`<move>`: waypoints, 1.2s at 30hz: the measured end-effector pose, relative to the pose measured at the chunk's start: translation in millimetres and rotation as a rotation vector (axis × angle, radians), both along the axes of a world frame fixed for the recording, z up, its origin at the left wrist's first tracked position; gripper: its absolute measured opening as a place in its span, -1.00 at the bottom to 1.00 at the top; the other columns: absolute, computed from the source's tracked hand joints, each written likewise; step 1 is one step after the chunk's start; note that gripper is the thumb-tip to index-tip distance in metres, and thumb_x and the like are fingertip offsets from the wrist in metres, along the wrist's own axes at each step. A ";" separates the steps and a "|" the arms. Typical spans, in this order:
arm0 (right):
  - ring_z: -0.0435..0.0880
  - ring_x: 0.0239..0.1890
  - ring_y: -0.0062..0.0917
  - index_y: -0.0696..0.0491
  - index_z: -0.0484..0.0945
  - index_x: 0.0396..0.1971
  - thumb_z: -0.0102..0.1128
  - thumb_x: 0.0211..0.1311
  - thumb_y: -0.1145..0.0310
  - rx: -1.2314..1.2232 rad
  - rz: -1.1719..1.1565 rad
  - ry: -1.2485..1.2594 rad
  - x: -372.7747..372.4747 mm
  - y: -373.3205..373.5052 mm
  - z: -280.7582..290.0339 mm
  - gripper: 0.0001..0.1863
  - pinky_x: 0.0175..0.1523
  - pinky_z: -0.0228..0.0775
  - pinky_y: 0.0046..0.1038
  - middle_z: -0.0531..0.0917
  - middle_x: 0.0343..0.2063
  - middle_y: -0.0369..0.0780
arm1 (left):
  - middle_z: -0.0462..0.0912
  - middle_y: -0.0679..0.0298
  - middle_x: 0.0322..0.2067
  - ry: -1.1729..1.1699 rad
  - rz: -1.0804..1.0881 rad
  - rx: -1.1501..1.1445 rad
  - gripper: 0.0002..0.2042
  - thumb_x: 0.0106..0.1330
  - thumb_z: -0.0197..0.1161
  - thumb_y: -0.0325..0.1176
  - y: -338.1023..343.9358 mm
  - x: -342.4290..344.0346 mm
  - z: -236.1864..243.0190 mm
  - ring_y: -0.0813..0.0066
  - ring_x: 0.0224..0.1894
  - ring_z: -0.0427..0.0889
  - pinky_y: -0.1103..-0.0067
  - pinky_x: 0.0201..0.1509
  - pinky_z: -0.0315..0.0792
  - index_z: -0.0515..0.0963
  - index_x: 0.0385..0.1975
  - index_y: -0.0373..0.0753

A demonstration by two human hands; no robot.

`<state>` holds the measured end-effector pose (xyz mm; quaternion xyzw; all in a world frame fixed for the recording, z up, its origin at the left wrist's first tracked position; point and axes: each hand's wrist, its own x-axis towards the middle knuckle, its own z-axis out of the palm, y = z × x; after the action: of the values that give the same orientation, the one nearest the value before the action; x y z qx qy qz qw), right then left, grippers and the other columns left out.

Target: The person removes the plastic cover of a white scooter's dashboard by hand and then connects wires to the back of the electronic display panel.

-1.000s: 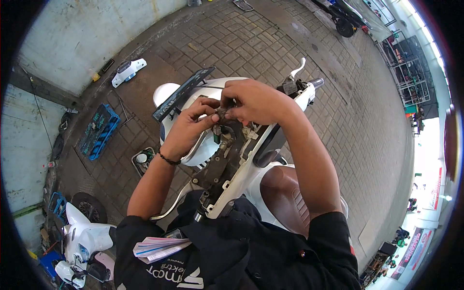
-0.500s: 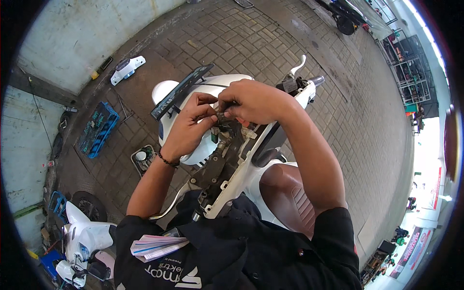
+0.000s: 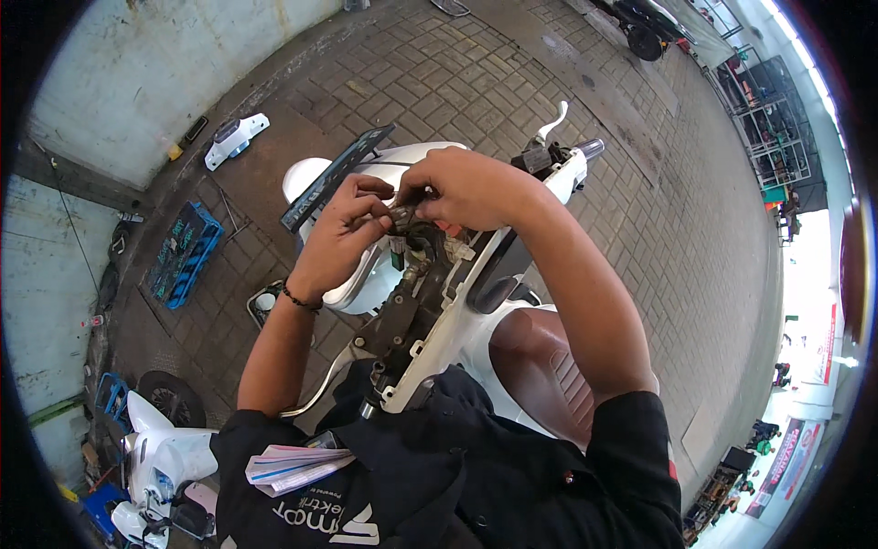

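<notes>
Both hands meet over the opened handlebar (image 3: 400,316) of a white scooter, where wiring and dark metal are exposed. My left hand (image 3: 334,242) pinches with thumb and forefinger at a small greyish piece among the wires. From the other side, my right hand (image 3: 476,188) has its fingers curled and pinched at the same spot; its fingertips are partly hidden. Just below the right fingers shows an orange-red connector (image 3: 447,228). A small green connector (image 3: 397,258) hangs under the left fingertips. The exact kind of the pinched piece is too small to tell.
A dark plate (image 3: 338,176) stands over the white front fender. The brake levers (image 3: 552,121) stick out at both bar ends; the brown seat (image 3: 546,361) is at right. On the paving lie a blue crate (image 3: 187,256) and a white cover (image 3: 236,140). Another white scooter (image 3: 169,448) stands lower left.
The view has shifted slightly, so the scooter sits a little further left. My hands stay at the same wiring, with the fingertips slightly rearranged and the small greyish piece showing more clearly.
</notes>
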<state>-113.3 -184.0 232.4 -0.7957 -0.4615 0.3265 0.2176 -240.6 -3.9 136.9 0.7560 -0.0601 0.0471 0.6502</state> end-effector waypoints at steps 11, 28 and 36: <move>0.47 0.05 -0.22 0.08 0.69 -0.23 0.24 0.18 0.33 0.115 0.110 -0.312 3.1 -4.8 -17.6 -0.79 0.19 0.30 -0.24 0.53 -0.18 -0.13 | 0.40 0.15 0.06 -0.093 0.032 -0.140 -0.82 0.37 0.24 -0.36 -8.6 -6.3 -18.8 0.33 0.17 0.41 0.42 0.24 0.31 0.54 -0.39 -0.36; 0.51 0.03 -0.14 0.15 0.60 -0.22 0.17 0.26 0.34 0.104 0.082 -0.276 3.9 -3.7 -13.5 -0.80 0.11 0.35 -0.18 0.52 -0.16 -0.10 | 0.39 0.13 0.10 -0.106 -0.007 -0.114 -0.75 0.43 0.23 -0.25 -5.2 0.7 -22.9 0.28 0.18 0.45 0.40 0.23 0.35 0.49 -0.40 -0.30; 0.54 -0.03 -0.14 0.13 0.59 -0.22 0.18 0.26 0.32 0.226 -0.004 -0.317 4.8 -6.7 -18.1 -0.79 0.07 0.37 -0.17 0.55 -0.21 -0.12 | 0.42 0.13 0.09 -0.076 -0.002 -0.080 -0.80 0.44 0.20 -0.29 -4.1 -0.1 -18.5 0.29 0.16 0.47 0.40 0.23 0.37 0.50 -0.34 -0.30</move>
<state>-108.5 -190.7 214.3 -0.8087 -0.5220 0.1425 0.2308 -240.7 -7.9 118.4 0.7269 -0.0834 0.0775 0.6772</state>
